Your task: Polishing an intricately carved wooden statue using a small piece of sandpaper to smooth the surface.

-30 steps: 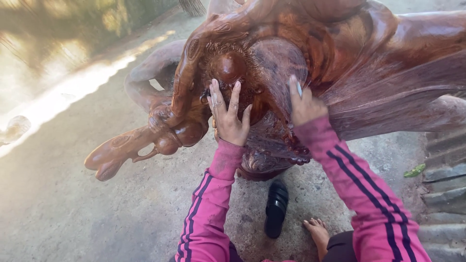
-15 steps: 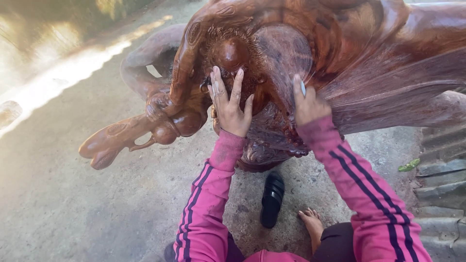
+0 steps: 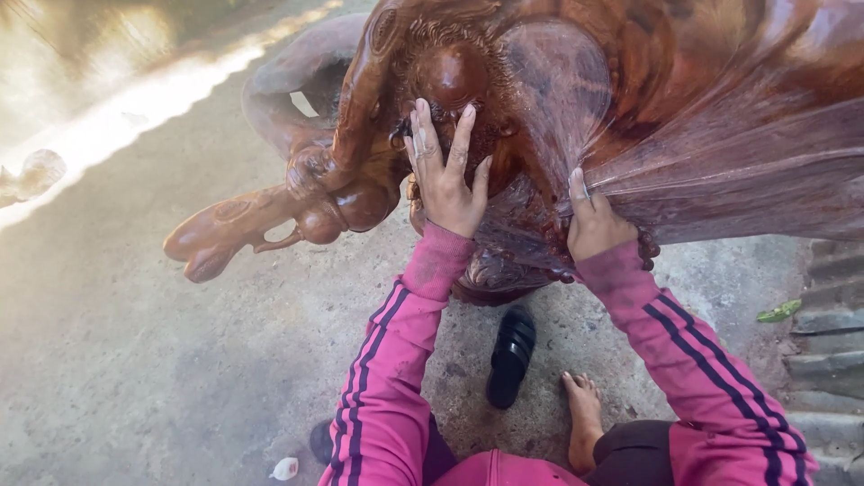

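Observation:
A big carved sculpture [image 3: 630, 99] of glossy reddish-brown wood fills the top of the head view, with a long carved piece [image 3: 243, 225] sticking out to the left. My left hand [image 3: 445, 175] lies flat on a round carved part, fingers spread, with a pale scrap under the fingertips that I cannot make out. My right hand [image 3: 589, 220] presses against a ribbed fold of the carving further right, thumb up, holding nothing that I can see. Both arms wear pink sleeves with dark stripes.
Rough concrete ground [image 3: 135, 360] lies below. A black sandal [image 3: 511, 355] sits under the carving, my bare foot [image 3: 583, 414] beside it. A small white object [image 3: 284, 468] lies at the bottom left. Corrugated sheets [image 3: 828, 360] and a green leaf [image 3: 778, 312] are at right.
The view has moved closer and shifted slightly left. My left hand has slid a little upward on the round carved part. My right hand stays on the ribbed fold.

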